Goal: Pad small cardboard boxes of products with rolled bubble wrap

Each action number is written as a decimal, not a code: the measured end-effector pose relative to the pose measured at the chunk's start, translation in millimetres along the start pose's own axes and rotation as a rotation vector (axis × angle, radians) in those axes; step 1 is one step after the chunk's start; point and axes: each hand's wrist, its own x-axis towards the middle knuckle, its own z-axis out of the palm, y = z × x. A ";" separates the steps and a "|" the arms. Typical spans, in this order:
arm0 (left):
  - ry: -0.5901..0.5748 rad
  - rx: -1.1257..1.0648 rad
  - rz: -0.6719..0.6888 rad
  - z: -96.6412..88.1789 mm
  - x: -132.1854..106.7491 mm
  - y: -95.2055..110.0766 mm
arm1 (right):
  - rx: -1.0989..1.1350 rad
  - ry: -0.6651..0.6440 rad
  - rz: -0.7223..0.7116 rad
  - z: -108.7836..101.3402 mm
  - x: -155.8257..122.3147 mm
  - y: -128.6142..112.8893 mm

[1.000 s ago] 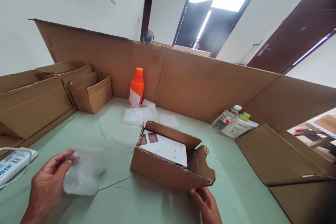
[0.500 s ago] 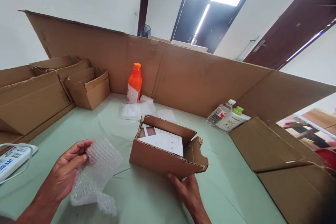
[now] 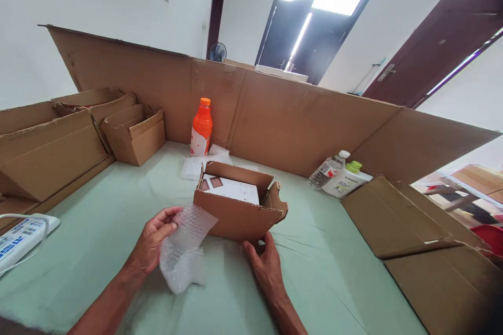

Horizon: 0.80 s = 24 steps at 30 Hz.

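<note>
An open small cardboard box (image 3: 236, 214) sits mid-table with a white carton (image 3: 231, 188) lying inside it. My left hand (image 3: 151, 241) pinches a crumpled sheet of bubble wrap (image 3: 184, 251) just left of the box, its upper edge touching the box's front wall. My right hand (image 3: 265, 264) rests on the green table cover against the box's near bottom edge, fingers pressed to the cardboard.
An orange bottle (image 3: 201, 126) and more bubble wrap (image 3: 194, 166) sit by the back cardboard wall (image 3: 298, 120). A clear bottle (image 3: 327, 170) and white green-capped bottle (image 3: 348, 179) lie right. Folded boxes (image 3: 133, 133) stack left, flat cardboard (image 3: 396, 220) right, a power strip (image 3: 19, 235) far left.
My left hand carried the bubble wrap rightward from the table's left up to the box. My right hand slid along the box's near edge toward the middle; the box shifted slightly farther away.
</note>
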 end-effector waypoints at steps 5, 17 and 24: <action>0.022 0.005 0.061 27.0 30.7 -15.1 | -0.032 0.034 0.014 4.6 14.6 0.8; -0.053 0.088 -0.021 8.5 -29.5 -0.4 | 0.157 -0.334 -0.053 -29.0 -31.6 -36.1; -0.367 0.232 -0.014 18.3 -50.2 -4.1 | 0.358 -0.291 -0.237 -6.2 -30.0 -100.4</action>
